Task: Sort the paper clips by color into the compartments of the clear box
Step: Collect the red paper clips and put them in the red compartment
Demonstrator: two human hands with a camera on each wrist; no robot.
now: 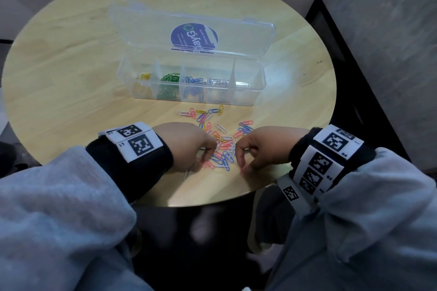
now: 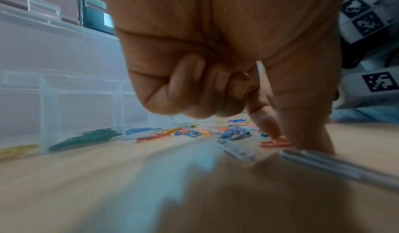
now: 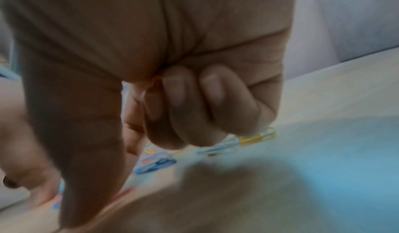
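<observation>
Left hand (image 1: 186, 142) lowered palm-down, reaching toward 3 o'clock, outer fingers (image 2: 194, 89) curled into the palm, thumb and forefinger stretched down, tips close together. Right hand (image 1: 262, 149) mirrored it, reaching toward 9 o'clock, outer fingers (image 3: 194, 103) tucked, thumb and forefinger pointed downward. Both wrists wrapped in marker bands, grey sleeves behind.

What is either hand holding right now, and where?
Cannot tell: left hand and right hand have fingertips down in the loose clips, no lifted clip visible.

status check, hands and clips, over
Left hand and right hand both picking in loose pile. Clear box open, partly sorted. Nothing blocking.
</observation>
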